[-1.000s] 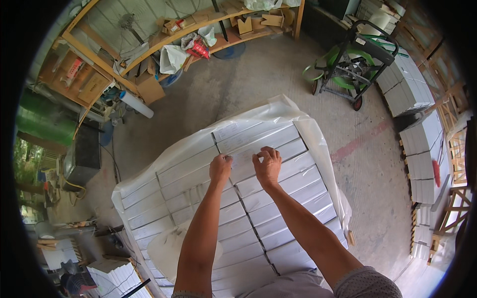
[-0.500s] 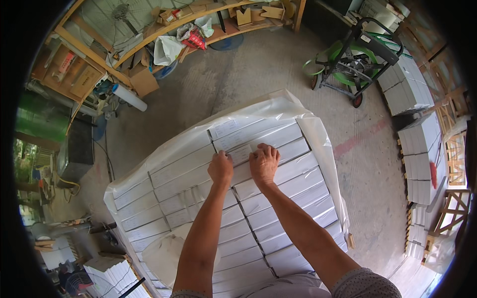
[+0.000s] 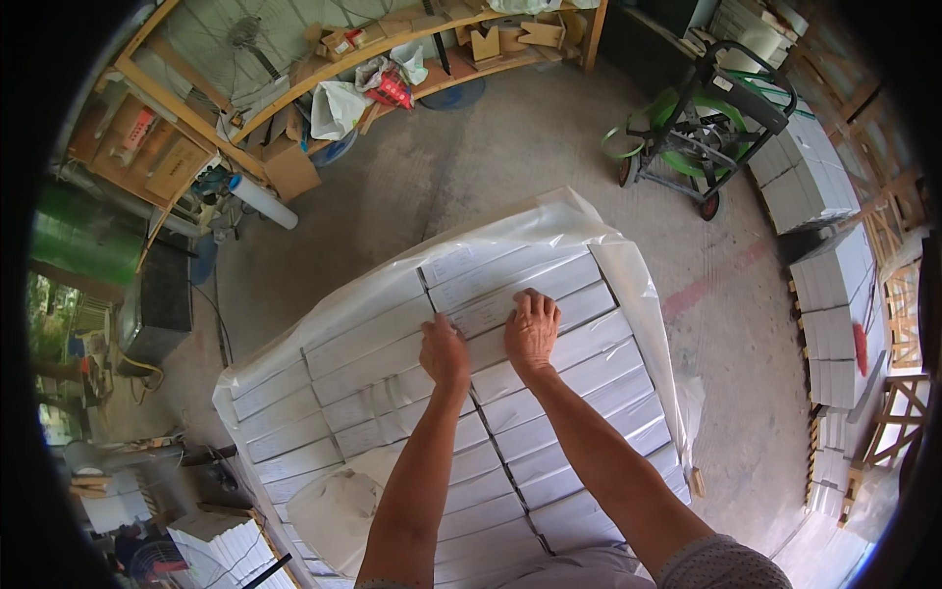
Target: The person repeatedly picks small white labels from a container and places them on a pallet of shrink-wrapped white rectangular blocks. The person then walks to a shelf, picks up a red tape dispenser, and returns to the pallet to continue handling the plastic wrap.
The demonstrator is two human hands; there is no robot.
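Note:
Rows of long white boxes (image 3: 556, 377) are packed tightly side by side in a stack before me. Clear plastic film (image 3: 643, 280) stands up along the stack's far and right edges. My left hand (image 3: 444, 350) is closed, its fingers curled down at the dark gap between two columns of boxes. To its right, my right hand (image 3: 533, 331) rests on the same box row with bent fingers pressed together. Faint print shows on a pale label (image 3: 480, 315) between the hands. Whatever the fingertips hold, if anything, is hidden.
A crumpled translucent sheet (image 3: 339, 510) lies on the near-left boxes. A black wheeled strapping cart (image 3: 702, 128) with green strap stands far right. Stacked white packs (image 3: 832, 285) line the right side. A wooden shelf (image 3: 343, 74) with cartons and bags spans the back.
My right hand has shifted slightly right, away from the label, and the left has moved a little lower. The whole view has drifted slightly downward and right.

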